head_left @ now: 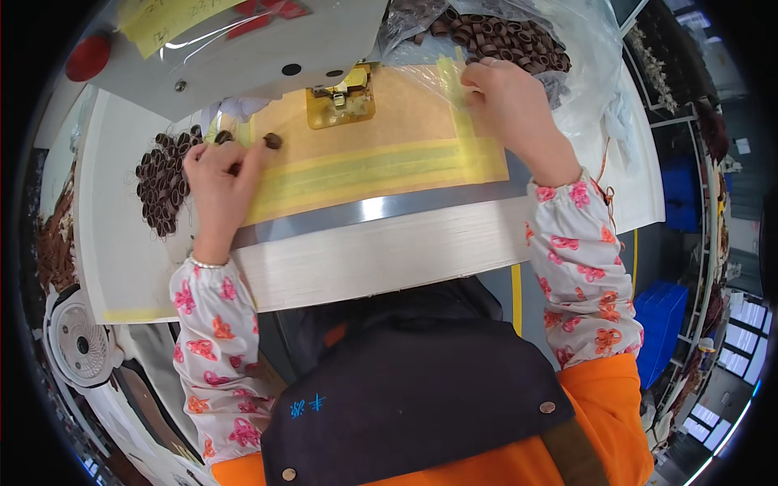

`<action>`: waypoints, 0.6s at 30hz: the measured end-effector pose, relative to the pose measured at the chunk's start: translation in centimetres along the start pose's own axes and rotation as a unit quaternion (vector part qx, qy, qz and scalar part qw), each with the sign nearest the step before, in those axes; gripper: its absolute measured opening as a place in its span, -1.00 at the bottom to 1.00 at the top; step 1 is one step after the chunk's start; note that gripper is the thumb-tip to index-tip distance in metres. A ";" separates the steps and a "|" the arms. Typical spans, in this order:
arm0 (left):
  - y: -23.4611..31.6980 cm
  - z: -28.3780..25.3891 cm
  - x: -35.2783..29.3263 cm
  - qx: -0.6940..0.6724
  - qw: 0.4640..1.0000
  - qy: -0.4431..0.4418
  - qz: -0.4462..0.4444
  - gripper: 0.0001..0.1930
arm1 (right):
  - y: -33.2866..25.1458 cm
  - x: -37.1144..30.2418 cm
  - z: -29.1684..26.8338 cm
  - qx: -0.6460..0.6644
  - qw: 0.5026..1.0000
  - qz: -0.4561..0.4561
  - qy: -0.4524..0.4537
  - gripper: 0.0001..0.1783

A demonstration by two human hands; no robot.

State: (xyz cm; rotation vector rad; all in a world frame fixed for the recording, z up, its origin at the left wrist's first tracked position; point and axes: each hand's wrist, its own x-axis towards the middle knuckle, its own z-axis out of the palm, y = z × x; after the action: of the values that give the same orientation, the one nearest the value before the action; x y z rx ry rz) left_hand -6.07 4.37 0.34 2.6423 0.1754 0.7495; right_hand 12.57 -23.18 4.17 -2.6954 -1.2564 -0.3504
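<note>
My left hand (220,174) is curled over the left side of the machine bed, with dark brown between its thumb and fingers that looks like a small brown loop. Another brown loop (272,141) sits at the thumb tip, and one more lies just beyond the fingers. Left of this hand is a heap of brown loops (162,182) with loose threads. My right hand (515,105) is closed in a pinch over the right end of the yellow-taped board (324,166), beside a clear plastic bag; what its fingertips hold is hidden.
A sewing machine head (235,61) overhangs the far left, its presser foot (339,99) above a brass-coloured plate. Many brown loops (510,40) fill the clear bag at far right. A metal strip (373,209) edges the board. A white fan (81,340) stands at left, blue crates at right.
</note>
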 end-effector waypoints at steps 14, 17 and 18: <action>4.5 2.9 1.9 0.020 0.999 0.000 0.029 -0.75 | -2.6 2.3 0.7 0.329 0.943 -0.005 -0.039 -0.82; 5.4 5.7 2.9 -0.018 0.999 0.013 -0.028 -0.75 | -5.9 3.1 2.6 0.536 0.840 0.038 -0.079 -0.80; 5.4 6.2 3.0 -0.020 0.998 0.023 -0.049 -0.75 | -6.4 3.2 3.4 0.600 0.792 0.050 -0.097 -0.79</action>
State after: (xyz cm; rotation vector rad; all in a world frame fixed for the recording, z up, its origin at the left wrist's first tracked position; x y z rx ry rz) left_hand -0.20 -1.95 -0.96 2.5591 0.2983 0.7737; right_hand 10.14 -15.92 2.03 -1.6469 -0.8568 0.5876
